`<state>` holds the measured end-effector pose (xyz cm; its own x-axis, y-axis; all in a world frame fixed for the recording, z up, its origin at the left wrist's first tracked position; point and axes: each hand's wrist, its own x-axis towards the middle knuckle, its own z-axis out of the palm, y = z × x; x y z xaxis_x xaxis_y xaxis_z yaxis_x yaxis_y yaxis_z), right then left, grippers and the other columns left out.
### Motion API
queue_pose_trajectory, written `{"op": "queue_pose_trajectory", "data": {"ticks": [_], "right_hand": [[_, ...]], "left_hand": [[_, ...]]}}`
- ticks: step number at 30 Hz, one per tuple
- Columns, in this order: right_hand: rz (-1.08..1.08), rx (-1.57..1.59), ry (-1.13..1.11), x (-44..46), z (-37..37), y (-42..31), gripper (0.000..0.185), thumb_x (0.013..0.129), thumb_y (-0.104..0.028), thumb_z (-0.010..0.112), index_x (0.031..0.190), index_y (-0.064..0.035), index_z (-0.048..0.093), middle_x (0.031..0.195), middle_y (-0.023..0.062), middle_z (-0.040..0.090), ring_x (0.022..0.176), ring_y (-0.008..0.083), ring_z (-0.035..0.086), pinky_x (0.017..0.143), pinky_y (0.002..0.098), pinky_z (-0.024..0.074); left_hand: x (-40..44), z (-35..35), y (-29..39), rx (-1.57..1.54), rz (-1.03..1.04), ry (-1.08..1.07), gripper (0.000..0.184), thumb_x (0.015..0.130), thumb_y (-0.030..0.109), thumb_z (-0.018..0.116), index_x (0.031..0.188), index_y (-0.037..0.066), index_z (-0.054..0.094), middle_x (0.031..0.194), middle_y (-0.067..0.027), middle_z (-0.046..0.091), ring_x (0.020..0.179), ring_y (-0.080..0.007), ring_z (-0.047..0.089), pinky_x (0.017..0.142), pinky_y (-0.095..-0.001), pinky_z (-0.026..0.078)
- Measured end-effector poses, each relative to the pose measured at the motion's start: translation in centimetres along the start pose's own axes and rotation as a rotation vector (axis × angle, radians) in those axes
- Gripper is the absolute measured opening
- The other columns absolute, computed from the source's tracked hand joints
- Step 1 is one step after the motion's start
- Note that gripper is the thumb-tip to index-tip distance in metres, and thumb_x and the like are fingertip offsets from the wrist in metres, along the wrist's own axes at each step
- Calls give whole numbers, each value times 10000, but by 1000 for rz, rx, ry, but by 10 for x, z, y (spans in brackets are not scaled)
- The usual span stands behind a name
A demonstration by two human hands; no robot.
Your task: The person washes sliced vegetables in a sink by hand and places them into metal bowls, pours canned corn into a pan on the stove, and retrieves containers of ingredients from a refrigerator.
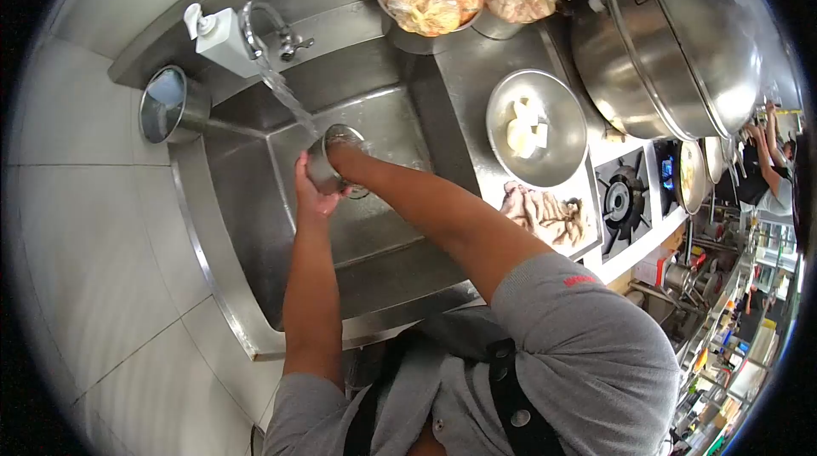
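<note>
My left hand (313, 196) grips a small round metal container (318, 170) from below and the side, over the sink (357, 239). The container is tilted. My right hand (345, 158) reaches inside it, and its fingers are hidden by the wall. From the curved faucet (248, 29) a stream of water (285, 94) runs down to the container's rim. Water wets the sink floor beneath.
A metal bowl with pale pieces (525, 128) stands on the right counter, near tentacle-like seafood (545, 216). Bagged food (421, 5) sits in pots at the back. A large steamer pot (625, 56), gas burner (624, 199), soap bottle (223, 43) and metal bucket (183, 107) surround the sink.
</note>
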<state>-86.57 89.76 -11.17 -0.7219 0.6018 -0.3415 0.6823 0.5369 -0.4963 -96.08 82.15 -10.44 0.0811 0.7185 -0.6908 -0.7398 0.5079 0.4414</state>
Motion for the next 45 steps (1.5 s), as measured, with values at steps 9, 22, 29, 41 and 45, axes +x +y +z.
{"op": "queue_pose_trajectory", "data": {"ticks": [9,22,29,41,45], "right_hand": [[-177,-25,61,-15,8,12,486,768,-263,622,1167,8,566,1183,239,578,1034,358,597,873,402,471],[-134,-134,-199,-6,28,32,479,828,-321,613,1204,-29,557,1174,138,601,1069,277,581,904,381,462],[536,1433,120,9,13,17,352,838,-258,562,1080,-5,590,1048,196,629,959,337,613,833,428,480],[-90,-394,-135,-37,-16,1,282,875,-265,532,1109,-165,652,1134,172,615,1067,310,583,1014,540,323],[-32,-304,-173,-64,-14,-7,335,883,-229,501,1199,-212,610,1217,91,588,1220,268,472,1075,601,216]], "left_hand": [[-12,6,12,74,34,96,633,813,637,464,1257,187,476,1280,-88,481,1151,-326,451,766,-519,407],[6,-14,3,18,2,34,602,755,679,506,1144,221,542,1094,-40,603,918,-316,589,600,-467,446],[17,-7,-4,-5,351,253,581,800,556,572,1163,103,553,1047,-99,621,862,-262,632,505,-421,496],[1,-17,-41,-62,85,407,691,919,507,435,1459,115,259,1486,-142,304,1340,-327,329,1029,-564,273],[-1,-30,-29,213,197,439,653,932,495,410,1452,119,286,1466,-127,342,1341,-300,321,1030,-532,277]]}}
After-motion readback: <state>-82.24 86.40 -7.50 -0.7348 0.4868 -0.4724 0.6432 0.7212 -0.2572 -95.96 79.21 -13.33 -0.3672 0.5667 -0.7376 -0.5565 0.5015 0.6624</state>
